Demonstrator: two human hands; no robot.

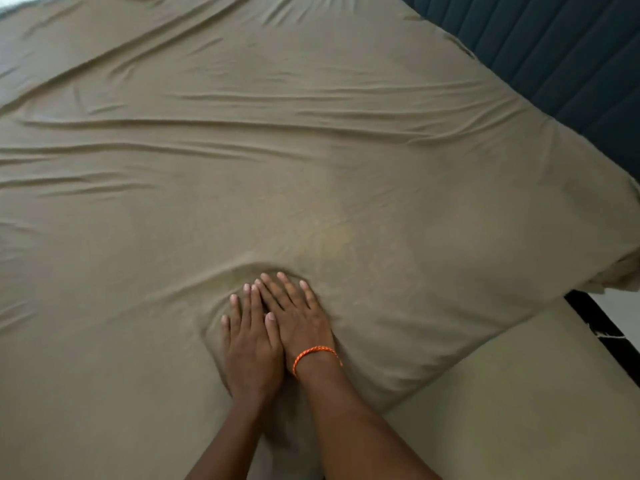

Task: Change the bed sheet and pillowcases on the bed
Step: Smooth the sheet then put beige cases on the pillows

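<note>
An olive-tan bed sheet (311,150) lies spread over the mattress and fills most of the view, with long wrinkles running across it. Both my hands press flat on it near the bottom middle, side by side and touching. My left hand (251,344) has straight fingers pointing away from me. My right hand (298,313), with an orange braided band on its wrist, lies just to the right, its fingers straight and partly overlapping the left hand's. A fold of sheet bunches ahead of the fingertips. No pillows or pillowcases are in view.
A dark blue padded headboard (571,64) runs along the top right. The sheet's edge hangs over the mattress side (519,410) at the lower right, pale and smooth. A strip of dark and white floor (609,323) shows at the right edge.
</note>
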